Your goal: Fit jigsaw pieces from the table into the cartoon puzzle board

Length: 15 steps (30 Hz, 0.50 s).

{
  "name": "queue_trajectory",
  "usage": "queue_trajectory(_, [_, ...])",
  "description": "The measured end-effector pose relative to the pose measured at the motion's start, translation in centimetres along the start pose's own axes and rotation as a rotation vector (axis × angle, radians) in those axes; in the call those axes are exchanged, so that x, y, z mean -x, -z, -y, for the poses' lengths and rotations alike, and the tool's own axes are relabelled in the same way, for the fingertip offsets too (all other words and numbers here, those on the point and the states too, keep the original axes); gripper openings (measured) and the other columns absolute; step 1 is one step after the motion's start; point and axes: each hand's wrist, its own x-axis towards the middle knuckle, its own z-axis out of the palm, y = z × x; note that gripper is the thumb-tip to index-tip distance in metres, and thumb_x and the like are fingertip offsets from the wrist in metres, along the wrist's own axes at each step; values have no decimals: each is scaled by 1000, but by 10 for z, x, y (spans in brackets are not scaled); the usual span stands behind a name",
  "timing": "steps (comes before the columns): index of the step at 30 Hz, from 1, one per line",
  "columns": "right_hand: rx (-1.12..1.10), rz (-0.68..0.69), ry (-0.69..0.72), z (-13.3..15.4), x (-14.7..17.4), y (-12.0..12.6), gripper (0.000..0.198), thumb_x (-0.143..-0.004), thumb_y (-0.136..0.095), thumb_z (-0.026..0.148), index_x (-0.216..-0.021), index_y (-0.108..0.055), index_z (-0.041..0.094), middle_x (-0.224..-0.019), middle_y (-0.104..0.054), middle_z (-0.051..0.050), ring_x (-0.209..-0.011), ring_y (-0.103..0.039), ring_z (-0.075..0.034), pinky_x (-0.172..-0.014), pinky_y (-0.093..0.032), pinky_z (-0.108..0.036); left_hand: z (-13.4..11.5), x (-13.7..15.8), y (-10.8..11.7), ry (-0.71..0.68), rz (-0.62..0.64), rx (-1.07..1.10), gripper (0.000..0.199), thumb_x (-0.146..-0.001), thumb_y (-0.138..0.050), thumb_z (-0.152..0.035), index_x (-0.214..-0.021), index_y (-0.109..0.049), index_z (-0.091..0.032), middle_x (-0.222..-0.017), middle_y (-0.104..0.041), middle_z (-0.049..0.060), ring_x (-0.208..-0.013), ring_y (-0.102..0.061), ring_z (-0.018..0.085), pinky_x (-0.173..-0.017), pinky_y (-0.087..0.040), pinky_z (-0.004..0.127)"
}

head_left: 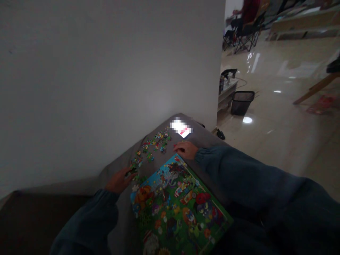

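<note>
A glossy, rectangular cartoon puzzle board [177,205] with a green border lies nearest on a grey cloth-covered surface [202,140]. Just beyond its left corner, the left hand [118,180] rests flat, fingers loosely extended onto small loose puzzle pieces [152,147] scattered in an irregular band. At the board's far corner the right hand [186,149] is curled, fingertips on the cloth; whether it grips a piece cannot be told. Farther off glows a phone [181,128], then a black mesh bin [241,102] on shiny tiles.

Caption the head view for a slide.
Left hand and right hand among loose puzzle pieces beside a colourful puzzle board on grey table.
</note>
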Motion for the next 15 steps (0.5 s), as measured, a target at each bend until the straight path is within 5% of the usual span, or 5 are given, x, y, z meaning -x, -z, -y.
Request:
queue_trajectory(4, [-79,79,-50,12,-1,3,23,-83,-51,16,-95,-70,13,-87,-69,-7,-71,-61,-15,-71,-49,-30,-34,13,-4,-38,-82,111,50,-83,-47,-62,-98,-67,-19,-100,-70,11,-89,-64,29,-78,-51,40])
queue_trajectory(10, [-295,330,-94,59,11,6,49,-88,-57,38,-133,-50,18,-107,-66,-8,-72,-62,-11,-65,-51,-23,-120,21,-50,-122,-103,292,43,-86,-47,-55,-96,-68,-19,-88,-71,4,-74,-63,20,-70,-47,30])
queue_trajectory(15, [-355,400,-156,74,31,-5,42,-86,-61,38,-122,-60,16,-95,-69,-7,-76,-63,-14,-70,-52,-26,-158,28,-68,-171,-97,411,35,-86,-51,-48,-91,-68,-18,-83,-69,5,-76,-62,22,-71,-45,31])
